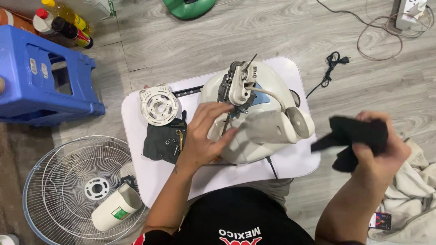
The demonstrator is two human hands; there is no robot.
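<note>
A white fan body [268, 104] with its exposed motor mechanism [236, 86] lies on a small white table [159, 174]. My left hand [206, 134] grips the fan's white neck, fingers wrapped around it. My right hand [381, 145] is raised off to the right of the table, clutching a black cloth [352, 136] that hangs loosely. A round white plastic fan part [159, 105] sits at the table's left, beside a dark grey cloth [161, 140] holding small screws.
A wire fan guard [68, 181] lies on the floor at left with a white motor cover [116, 208] on it. A blue plastic stool [43, 77] and bottles [68, 22] stand at upper left. A black power cord [331, 66] and beige cloth [418, 186] lie at right.
</note>
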